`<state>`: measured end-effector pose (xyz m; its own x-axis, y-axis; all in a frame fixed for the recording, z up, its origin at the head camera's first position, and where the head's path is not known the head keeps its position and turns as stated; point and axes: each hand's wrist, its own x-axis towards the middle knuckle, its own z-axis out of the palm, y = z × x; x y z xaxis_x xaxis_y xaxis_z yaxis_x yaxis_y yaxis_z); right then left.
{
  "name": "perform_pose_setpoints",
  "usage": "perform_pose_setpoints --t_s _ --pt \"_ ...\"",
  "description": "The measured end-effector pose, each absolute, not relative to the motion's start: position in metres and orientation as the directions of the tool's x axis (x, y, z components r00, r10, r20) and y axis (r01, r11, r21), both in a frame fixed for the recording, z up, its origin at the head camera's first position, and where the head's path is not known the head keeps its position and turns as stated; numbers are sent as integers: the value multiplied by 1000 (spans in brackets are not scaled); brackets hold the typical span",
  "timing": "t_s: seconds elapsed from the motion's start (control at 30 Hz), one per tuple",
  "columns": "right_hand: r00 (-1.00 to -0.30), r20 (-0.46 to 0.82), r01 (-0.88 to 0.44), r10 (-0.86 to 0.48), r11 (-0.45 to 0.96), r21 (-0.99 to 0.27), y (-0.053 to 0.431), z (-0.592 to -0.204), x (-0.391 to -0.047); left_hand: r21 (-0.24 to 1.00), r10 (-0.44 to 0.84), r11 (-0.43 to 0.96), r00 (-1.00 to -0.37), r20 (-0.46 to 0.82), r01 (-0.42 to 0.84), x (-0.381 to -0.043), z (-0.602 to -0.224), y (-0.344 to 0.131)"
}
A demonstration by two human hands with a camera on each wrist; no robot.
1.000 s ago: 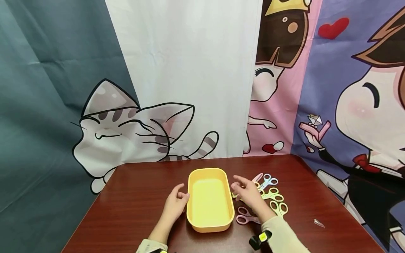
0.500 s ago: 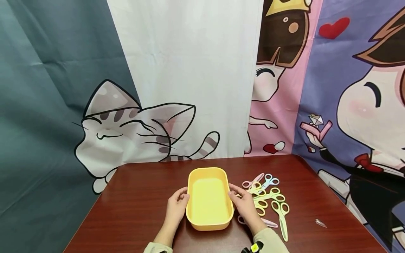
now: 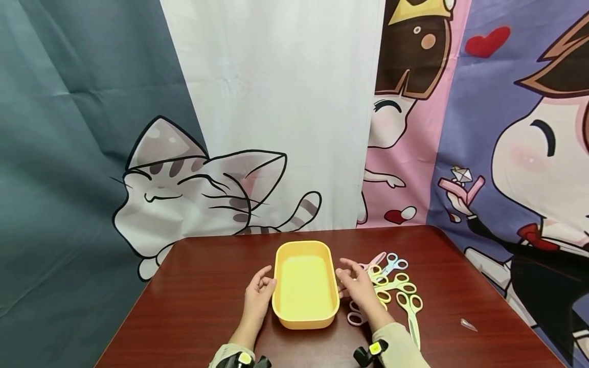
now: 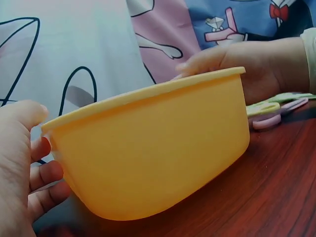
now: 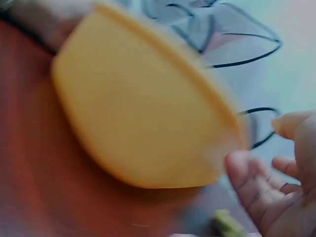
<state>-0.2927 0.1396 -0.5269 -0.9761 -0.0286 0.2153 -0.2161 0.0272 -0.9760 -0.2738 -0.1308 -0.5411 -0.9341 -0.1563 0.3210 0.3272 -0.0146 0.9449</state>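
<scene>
A yellow rectangular plastic tray [image 3: 306, 324] with rounded corners and nothing in it stands at the middle of the table. At its left side is my left hand [image 3: 258, 294]; the left wrist view shows the thumb by the rim and the fingers loosely bent along the end wall. My right hand [image 3: 360, 287] is just off the tray's right side, fingers spread and a small gap showing in the head view. Blurred in the right wrist view, the tray's outer wall [image 5: 138, 108] appears beside the right fingertips.
Several pastel scissors lie in a loose pile right of the tray, among them green scissors [image 3: 410, 312], blue scissors [image 3: 393, 263] and pink-purple scissors [image 3: 356, 318] partly behind my right hand. A small clear pointed piece [image 3: 468, 325] lies farther right. A printed cloth [image 3: 294, 102] hangs behind the table.
Half a second ago my right hand touched the tray's right side; now it is slightly off it. The tray has shifted a little away from me. My left hand stays at its left side.
</scene>
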Motion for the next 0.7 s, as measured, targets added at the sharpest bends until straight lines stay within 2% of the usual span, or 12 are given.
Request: perform_pose_setpoints --t_s 0.1,0.23,0.33,0.5,0.7 --pt "-966 258 -256 3 103 -961 159 -523 -300 943 -148 -45 -935 321 331 -272 -541 -131" --pt "-937 342 -280 63 447 -850 187 -500 -292 951 -123 -79 -949 289 300 -270 -540 -130" --pt "-903 429 -320 11 649 -690 206 -495 -289 951 -119 -81 -950 287 298 -270 -539 -131" --pt "-841 524 -430 -132 751 -502 220 -507 -296 950 -133 -104 -950 281 296 -271 -539 -130" --pt "-834 511 -455 -209 784 -423 219 -526 -301 948 -65 -281 -988 140 153 -272 -540 -133"
